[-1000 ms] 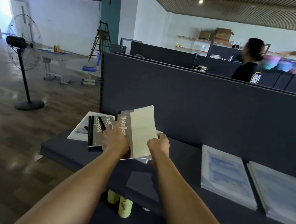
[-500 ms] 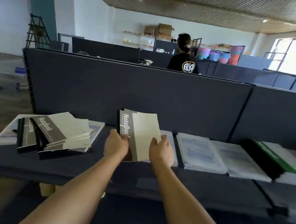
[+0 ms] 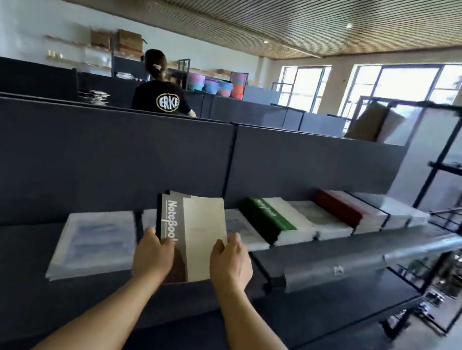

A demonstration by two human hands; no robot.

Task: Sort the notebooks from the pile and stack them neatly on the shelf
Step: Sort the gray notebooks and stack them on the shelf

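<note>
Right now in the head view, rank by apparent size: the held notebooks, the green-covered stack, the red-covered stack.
1. Held notebooks, largest, but nearest the camera, so unsure.
2. Green-covered stack.
3. Red-covered stack, farthest away.

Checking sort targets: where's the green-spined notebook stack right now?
Head view, right of centre: the green-spined notebook stack lies on the shelf, just right of the held notebooks, left of the red-spined stack.

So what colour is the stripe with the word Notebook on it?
Grey with white letters, on the notebook held in both hands; head view.
</note>
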